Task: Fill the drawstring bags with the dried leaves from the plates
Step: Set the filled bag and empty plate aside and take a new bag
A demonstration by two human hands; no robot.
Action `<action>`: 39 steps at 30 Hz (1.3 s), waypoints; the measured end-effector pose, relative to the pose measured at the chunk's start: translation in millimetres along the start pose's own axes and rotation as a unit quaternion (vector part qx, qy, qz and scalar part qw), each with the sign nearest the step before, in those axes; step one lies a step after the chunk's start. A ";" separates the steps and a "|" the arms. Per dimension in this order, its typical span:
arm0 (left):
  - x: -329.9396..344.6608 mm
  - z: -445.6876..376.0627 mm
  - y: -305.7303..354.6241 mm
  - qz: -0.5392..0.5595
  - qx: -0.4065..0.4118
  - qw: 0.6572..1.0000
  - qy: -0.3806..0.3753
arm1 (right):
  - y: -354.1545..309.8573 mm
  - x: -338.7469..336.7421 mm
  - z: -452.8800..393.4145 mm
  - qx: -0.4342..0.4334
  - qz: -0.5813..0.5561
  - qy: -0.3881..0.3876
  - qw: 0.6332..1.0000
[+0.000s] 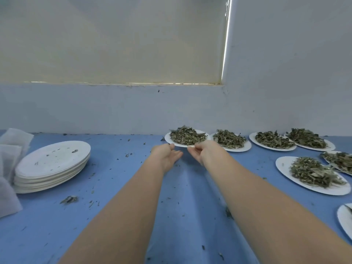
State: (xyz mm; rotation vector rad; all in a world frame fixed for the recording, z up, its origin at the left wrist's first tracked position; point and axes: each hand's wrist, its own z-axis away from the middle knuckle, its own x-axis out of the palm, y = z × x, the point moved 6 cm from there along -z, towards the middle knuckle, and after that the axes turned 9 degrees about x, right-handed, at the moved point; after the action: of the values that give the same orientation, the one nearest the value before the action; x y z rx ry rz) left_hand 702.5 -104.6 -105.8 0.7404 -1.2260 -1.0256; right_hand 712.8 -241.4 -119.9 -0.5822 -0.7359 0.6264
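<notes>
At far left we see pale gauzy drawstring bags (9,149) beside a stack of emptied white paper plates (51,166), so we judge several portions done; six or so plates of dried leaves remain at right. Our left hand (167,155), fingers relaxed, touches the near rim of the leftmost white paper plate heaped with dried green leaves (187,138); our right hand (202,151) pinches that rim.
</notes>
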 end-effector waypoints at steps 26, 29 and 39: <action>-108.8 325.2 -61.3 -0.016 -0.013 0.994 0.110 | 181.3 -153.7 281.0 0.011 0.158 0.010 0.987; -102.7 344.8 -50.1 -0.054 0.006 0.993 0.109 | 177.0 -159.6 297.4 -0.011 0.147 0.018 0.989; -30.5 426.7 -46.6 -0.211 0.037 0.977 -0.001 | 147.3 -192.0 398.0 -0.175 0.413 -0.053 0.893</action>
State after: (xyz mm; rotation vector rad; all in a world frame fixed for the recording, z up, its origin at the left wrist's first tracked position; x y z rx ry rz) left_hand 275.7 -65.0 -68.3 1.0884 -1.1375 -1.3299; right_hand 255.9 -172.7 -60.2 -1.2277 -0.6908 1.3340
